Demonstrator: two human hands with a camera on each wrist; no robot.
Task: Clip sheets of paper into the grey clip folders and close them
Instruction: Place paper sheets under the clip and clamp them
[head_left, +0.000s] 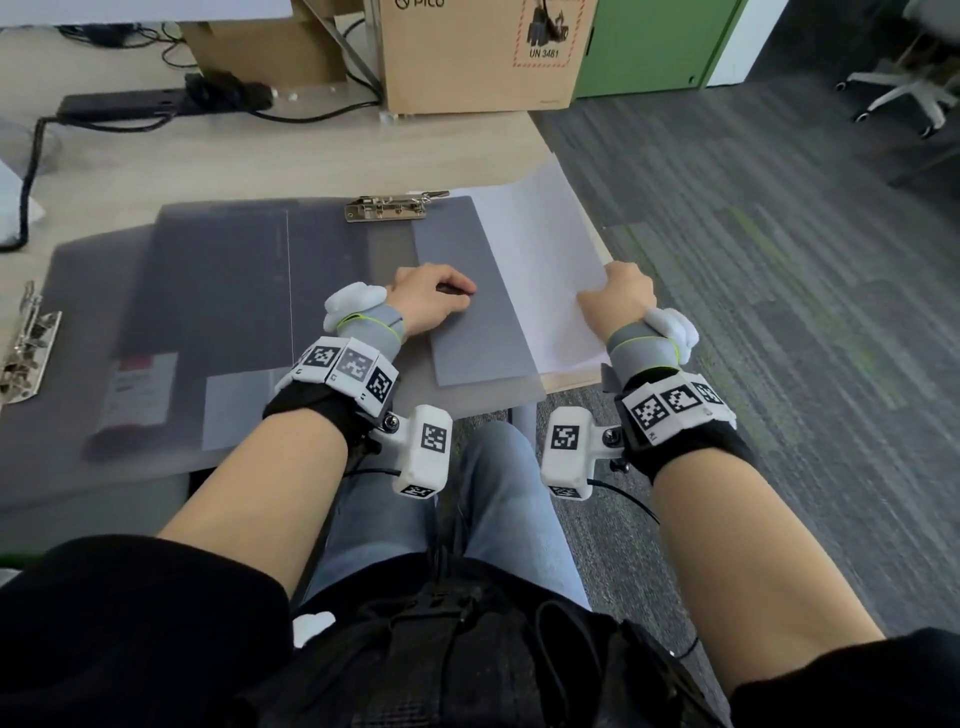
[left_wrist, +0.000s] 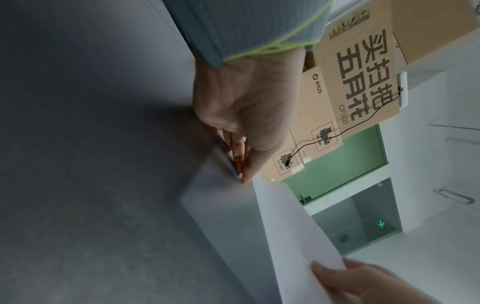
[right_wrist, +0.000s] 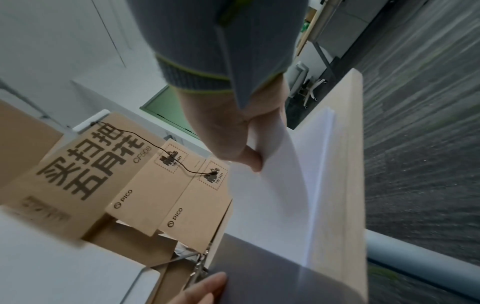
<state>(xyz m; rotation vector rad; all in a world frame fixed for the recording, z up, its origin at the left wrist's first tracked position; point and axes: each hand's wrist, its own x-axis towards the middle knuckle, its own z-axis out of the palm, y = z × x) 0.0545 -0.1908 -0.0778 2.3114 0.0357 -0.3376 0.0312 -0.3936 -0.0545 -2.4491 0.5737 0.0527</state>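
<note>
An open grey clip folder (head_left: 322, 270) lies flat on the desk, its metal clip (head_left: 395, 206) at the far edge. My left hand (head_left: 447, 291) rests on the folder's lighter grey board (head_left: 478, 332), and in the left wrist view its straight fingers (left_wrist: 240, 162) press down beside the paper's edge. White sheets of paper (head_left: 540, 260) lie to the right, partly on the board. My right hand (head_left: 613, 293) pinches the top sheet (right_wrist: 283, 174) at its near right edge and lifts it off the stack (right_wrist: 317, 160).
A second folder's metal clip (head_left: 28, 348) sits at the far left. Cardboard boxes (head_left: 478, 52) and a black power strip (head_left: 156, 101) with cables stand at the back. The desk's right edge (head_left: 592, 223) runs just beside the paper, with carpet floor (head_left: 779, 260) beyond.
</note>
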